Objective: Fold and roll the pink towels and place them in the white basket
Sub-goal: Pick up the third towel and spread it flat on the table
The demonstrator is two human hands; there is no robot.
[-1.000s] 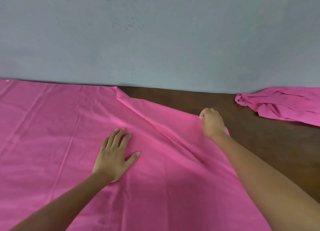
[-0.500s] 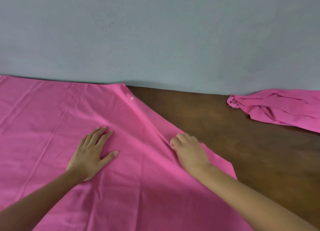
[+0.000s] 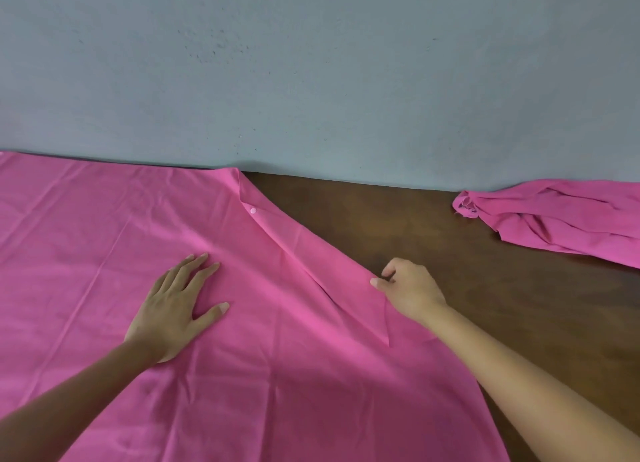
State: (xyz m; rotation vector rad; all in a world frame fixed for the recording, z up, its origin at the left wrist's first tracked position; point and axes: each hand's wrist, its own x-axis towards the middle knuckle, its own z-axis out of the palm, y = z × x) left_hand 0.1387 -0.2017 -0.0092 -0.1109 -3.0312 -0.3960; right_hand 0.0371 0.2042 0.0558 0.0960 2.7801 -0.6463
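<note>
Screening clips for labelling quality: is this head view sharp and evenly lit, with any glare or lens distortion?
Head view: soft, diffuse light, no glare on the table or wall. Head view: left hand and right hand are sharp, without motion blur. Head view: the spread towel darkens toward the bottom edge; the lower corners look stretched by the wide angle.

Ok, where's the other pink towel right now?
Head view, far right: the crumpled towel lies on the wooden table by the wall, beyond the right hand.
</note>
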